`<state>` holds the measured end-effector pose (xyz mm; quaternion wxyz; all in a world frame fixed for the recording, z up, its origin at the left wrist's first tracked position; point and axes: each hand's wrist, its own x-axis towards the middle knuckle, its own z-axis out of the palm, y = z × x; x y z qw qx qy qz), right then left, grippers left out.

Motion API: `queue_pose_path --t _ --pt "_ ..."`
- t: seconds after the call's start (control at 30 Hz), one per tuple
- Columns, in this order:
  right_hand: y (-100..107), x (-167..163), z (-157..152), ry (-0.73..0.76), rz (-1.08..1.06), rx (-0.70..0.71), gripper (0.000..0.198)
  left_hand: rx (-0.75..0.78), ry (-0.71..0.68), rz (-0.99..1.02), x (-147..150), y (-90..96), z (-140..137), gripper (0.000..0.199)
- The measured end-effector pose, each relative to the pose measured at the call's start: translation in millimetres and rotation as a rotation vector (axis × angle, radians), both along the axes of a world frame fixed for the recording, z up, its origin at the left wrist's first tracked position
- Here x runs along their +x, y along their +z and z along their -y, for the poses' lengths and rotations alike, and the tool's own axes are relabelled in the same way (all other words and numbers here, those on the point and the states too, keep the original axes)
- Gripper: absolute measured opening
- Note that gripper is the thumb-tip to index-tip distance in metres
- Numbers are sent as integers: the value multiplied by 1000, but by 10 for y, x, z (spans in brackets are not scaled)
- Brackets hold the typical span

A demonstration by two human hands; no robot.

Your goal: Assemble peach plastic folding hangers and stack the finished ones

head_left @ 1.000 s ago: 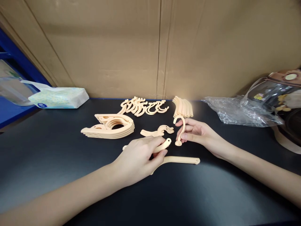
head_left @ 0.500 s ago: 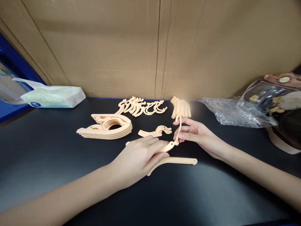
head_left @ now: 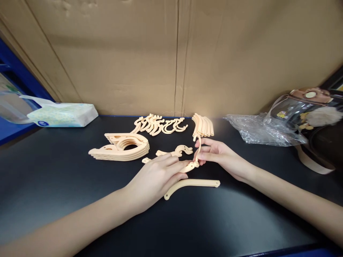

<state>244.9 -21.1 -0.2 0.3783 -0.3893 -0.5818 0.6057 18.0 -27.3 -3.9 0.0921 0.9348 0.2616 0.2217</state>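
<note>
My left hand (head_left: 157, 175) is closed over a beige plastic hanger arm (head_left: 188, 167), whose holed end sticks out past the fingertips. Between the thumb and fingers of my right hand (head_left: 223, 154) is a thin curved hanger hook (head_left: 199, 146), held upright. The hook's lower end meets the arm's holed end; whether they are joined I cannot tell. Just in front of the left fingers lies a loose hanger arm (head_left: 194, 182). Behind them is a short curved hanger piece (head_left: 182, 150), partly hidden by the left hand.
To the left sits a stack of folded hangers (head_left: 118, 154). Farther back are a row of hooks (head_left: 151, 124) and a bundle of hanger arms (head_left: 203, 125). A tissue pack (head_left: 64, 115), a clear plastic bag (head_left: 257, 128) and a strapped bottle (head_left: 297, 103) line the sides, before a cardboard wall (head_left: 120, 64).
The view has shifted slightly, so things appear a little lower and farther left. Both hands keep the same holds, with the hook and arm still touching end to end.
</note>
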Motion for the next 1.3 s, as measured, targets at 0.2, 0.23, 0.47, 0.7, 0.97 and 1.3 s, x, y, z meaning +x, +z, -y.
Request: queue_pose_path --t 0.2,0.23,0.47,0.7,0.97,1.3 --pt "22 -35 25 -55 30 3 27 63 7 -37 3 19 13 22" --pt "21 -38 28 -63 35 5 27 77 8 -42 4 15 14 24" --pt "9 -40 29 -77 62 6 27 95 10 -67 15 -2 12 25" --pt "18 -61 38 -82 58 19 27 77 9 -75 11 11 17 20" --pt "9 -61 53 -102 57 34 28 75 28 -91 9 24 29 20" --pt "16 -85 52 -102 96 42 30 226 -2 -153 29 -13 21 29"
